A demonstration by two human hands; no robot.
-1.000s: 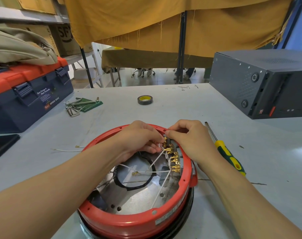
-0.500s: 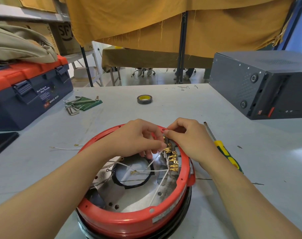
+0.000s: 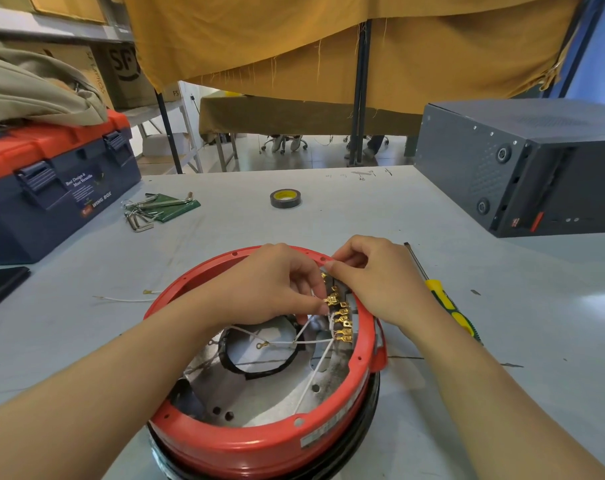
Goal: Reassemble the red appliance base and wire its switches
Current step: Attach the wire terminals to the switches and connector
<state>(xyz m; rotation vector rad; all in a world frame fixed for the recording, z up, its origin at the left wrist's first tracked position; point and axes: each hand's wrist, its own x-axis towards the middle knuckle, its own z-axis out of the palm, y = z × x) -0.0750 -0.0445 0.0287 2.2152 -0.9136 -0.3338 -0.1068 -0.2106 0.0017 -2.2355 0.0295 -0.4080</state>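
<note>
Working left to right from the red appliance base [image 3: 259, 441], which sits on the grey table [image 3: 502, 341] directly below my view with its open side up: my left hand [image 3: 259, 289] reaches over the base's far rim, fingers curled and pinching a brass spade connector [image 3: 331, 300] on a thin white wire [image 3: 311, 379]. Just right of it, against the base's right inner wall, runs the switch block with its row of brass terminals [image 3: 342, 323]. My right hand [image 3: 373, 282] comes over that wall, fingertips pinched together at the top of the row; what they hold I cannot tell. I judge the risk to be seating this connector on the wrong tab, since the terminals look identical and crowd together, or bending a thin tab by pushing askew. The base is glossy plastic; its floor is dull, perforated sheet metal.
</note>
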